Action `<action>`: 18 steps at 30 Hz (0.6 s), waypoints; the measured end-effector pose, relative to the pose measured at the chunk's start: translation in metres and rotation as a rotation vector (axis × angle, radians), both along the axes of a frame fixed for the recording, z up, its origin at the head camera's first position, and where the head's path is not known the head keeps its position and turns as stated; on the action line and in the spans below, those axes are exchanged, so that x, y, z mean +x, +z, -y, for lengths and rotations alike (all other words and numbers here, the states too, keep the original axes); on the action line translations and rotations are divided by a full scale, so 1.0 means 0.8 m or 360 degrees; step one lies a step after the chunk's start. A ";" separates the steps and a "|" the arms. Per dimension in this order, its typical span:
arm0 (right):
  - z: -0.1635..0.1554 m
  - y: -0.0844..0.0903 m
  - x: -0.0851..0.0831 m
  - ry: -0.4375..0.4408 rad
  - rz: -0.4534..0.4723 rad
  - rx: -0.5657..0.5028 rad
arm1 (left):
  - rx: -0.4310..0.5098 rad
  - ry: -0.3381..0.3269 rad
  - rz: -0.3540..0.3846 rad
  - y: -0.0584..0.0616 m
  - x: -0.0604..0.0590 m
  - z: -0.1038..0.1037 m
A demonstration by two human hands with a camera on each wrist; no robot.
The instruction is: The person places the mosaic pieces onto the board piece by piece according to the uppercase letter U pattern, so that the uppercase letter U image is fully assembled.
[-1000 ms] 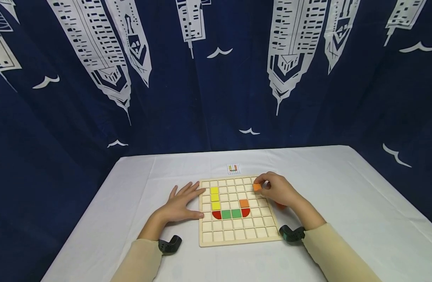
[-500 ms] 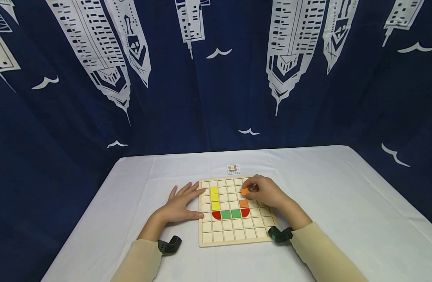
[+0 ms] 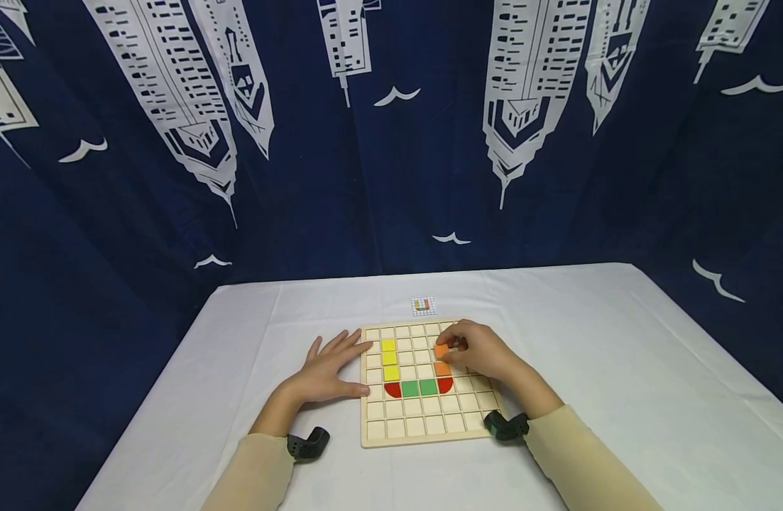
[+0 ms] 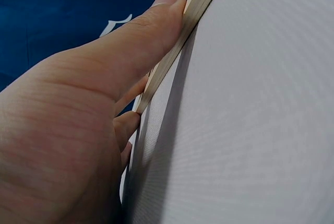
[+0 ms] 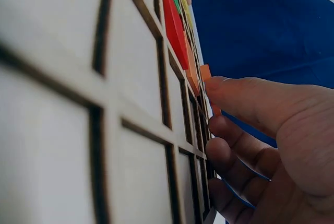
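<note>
A wooden grid board (image 3: pixel 432 426) lies on the white table. My right hand (image 3: pixel 483 348) pinches an orange square tile (image 3: pixel 440 351) between thumb and fingers, right over a cell in the board's upper right part. Just below it another orange tile (image 3: pixel 442 369) sits in its cell. In the right wrist view the thumb (image 5: pixel 245 96) presses along the held tile's edge. My left hand (image 3: pixel 327 372) is spread with straight fingers at the board's left edge. Its thumb (image 4: pixel 151 31) touches the wooden rim in the left wrist view.
Yellow tiles (image 3: pixel 390 358) form a column on the board's left side. Two green tiles (image 3: pixel 419 388) lie between two red rounded tiles, the left red tile (image 3: pixel 393 389) under the yellow column. Behind the board rests a small pattern card (image 3: pixel 423 306). A dark blue printed curtain (image 3: pixel 365 177) hangs behind the table.
My right hand has brought the orange tile leftward from the board's right edge, then slightly down to just above the placed orange tile. The left hand has stayed still.
</note>
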State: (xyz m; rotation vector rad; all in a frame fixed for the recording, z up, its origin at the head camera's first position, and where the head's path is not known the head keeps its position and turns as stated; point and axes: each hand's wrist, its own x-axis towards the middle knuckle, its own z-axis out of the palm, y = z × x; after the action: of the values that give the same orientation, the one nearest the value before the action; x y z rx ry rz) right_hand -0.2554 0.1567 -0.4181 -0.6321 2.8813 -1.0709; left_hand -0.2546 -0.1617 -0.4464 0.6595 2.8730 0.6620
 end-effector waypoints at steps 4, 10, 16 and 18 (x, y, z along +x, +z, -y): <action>0.000 -0.001 0.001 0.0004 -0.0006 0.0005 | -0.0002 -0.0011 0.0005 0.002 0.002 0.001; -0.001 -0.003 0.001 0.0020 -0.0021 0.0002 | 0.0006 -0.0028 0.0005 0.003 0.002 0.001; -0.002 -0.006 0.001 0.0050 -0.0039 -0.0010 | 0.0007 -0.0018 0.0007 0.002 0.003 0.001; -0.003 -0.006 0.001 0.0072 -0.0043 -0.0006 | 0.0011 -0.0015 0.0007 0.002 0.003 0.001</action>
State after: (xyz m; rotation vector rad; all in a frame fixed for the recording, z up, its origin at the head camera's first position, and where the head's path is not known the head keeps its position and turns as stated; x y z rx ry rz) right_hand -0.2548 0.1590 -0.4232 -0.7138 2.8731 -1.0709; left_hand -0.2526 -0.1625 -0.4449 0.6716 2.8632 0.6714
